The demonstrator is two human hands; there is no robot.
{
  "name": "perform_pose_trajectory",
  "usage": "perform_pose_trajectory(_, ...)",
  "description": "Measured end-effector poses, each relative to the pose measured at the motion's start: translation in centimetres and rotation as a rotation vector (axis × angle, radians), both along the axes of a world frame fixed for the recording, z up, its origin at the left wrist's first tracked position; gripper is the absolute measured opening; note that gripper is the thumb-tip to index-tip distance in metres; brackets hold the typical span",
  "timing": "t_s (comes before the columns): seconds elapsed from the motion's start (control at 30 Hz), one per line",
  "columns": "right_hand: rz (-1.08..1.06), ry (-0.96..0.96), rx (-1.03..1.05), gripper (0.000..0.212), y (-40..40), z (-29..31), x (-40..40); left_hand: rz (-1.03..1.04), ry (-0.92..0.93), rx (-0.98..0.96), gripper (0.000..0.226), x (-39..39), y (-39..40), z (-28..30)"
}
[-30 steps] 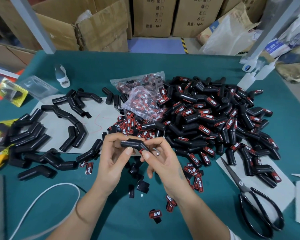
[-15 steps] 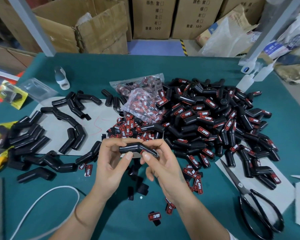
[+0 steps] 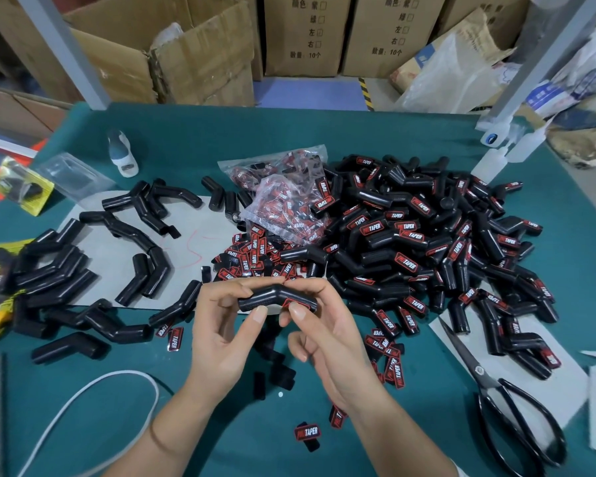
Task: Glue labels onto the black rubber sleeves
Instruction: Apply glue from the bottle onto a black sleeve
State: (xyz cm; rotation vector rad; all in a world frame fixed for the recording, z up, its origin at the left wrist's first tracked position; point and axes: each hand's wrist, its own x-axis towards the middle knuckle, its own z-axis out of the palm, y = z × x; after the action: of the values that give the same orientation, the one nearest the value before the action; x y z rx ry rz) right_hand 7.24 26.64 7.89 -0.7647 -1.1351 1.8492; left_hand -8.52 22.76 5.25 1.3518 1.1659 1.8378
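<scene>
Right hand [image 3: 327, 333] pinching label [image 3: 298, 303] onto sleeve [image 3: 276, 299] | left hand [image 3: 226, 325] gripping opposite end | sleeve's long axis crosswise, bent, above bench's [image 3: 410, 129] near-centre

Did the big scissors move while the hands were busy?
No. The scissors lie in the same spot as before, across the same corner of the white paper, with the tips pointing the same way.
</scene>
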Motion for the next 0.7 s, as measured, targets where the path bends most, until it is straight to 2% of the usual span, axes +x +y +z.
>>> perform_pose_trajectory(0.2, -0.033, -0.074, 0.026, 0.028, 0.18, -0.32, 0.07, -0.022, 0.020, -0.010, 0.026, 0.04, 0.03, 0.25)
perform_pose_trajectory(0.33, -0.039, -0.078, 0.036, 0.034, 0.21, -0.28, -0.11, -0.026, 0.029, -0.002, 0.030, -0.11, 0.04, 0.16)
perform_pose_trajectory(0.7, -0.043, -0.170, 0.156, 0.024, 0.26, -0.23, 0.15, -0.055, 0.038, 0.015, 0.029, -0.42, 0.16, 0.17)
